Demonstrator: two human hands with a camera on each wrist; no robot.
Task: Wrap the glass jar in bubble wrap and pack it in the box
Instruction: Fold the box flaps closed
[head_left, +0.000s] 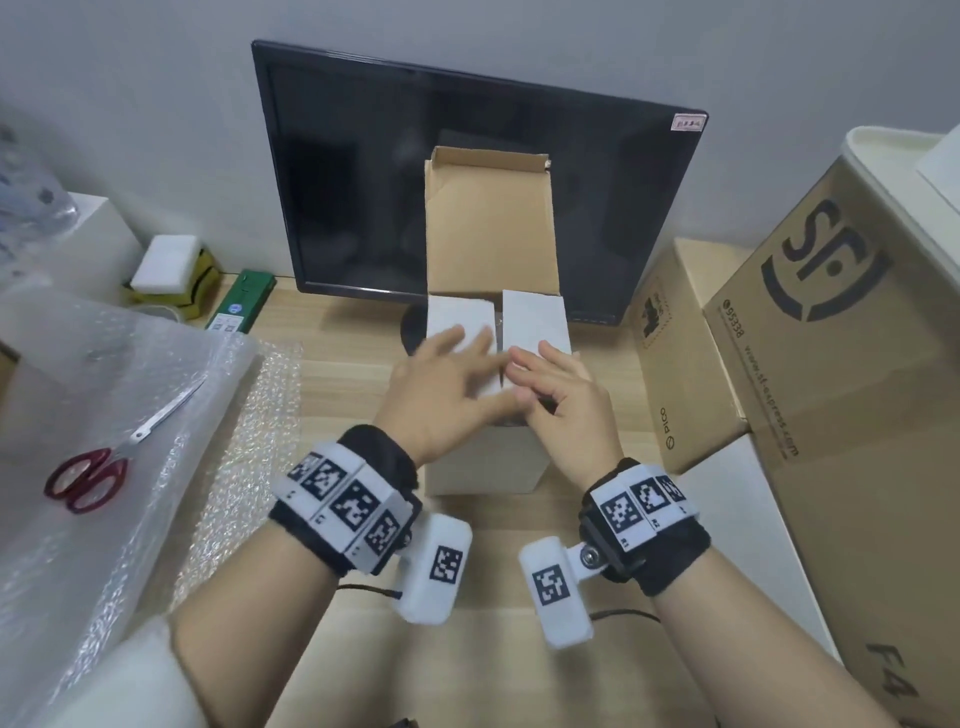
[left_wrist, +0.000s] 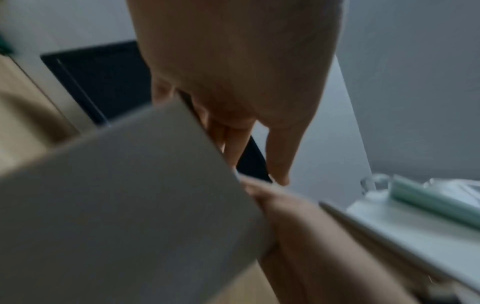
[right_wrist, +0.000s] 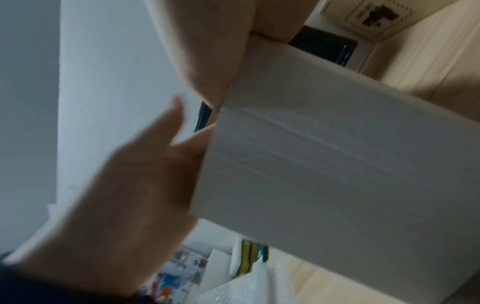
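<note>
Head view: spread fingers (head_left: 457, 338) of both hands press box (head_left: 483, 462) flaps flat.

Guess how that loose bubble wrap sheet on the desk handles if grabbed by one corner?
Bubble wrap sheet probably floppy: it lies flat and thin on the desk, so a corner lift should make it drape. Likely very light for its size. The shiny film may slip in a loose pinch.

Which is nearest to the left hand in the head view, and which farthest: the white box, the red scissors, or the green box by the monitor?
From the left hand:
1. White box, directly under the fingers, touching.
2. Green box, back left, beside the monitor's base.
3. Red scissors, far left on the bubble wrap.
</note>
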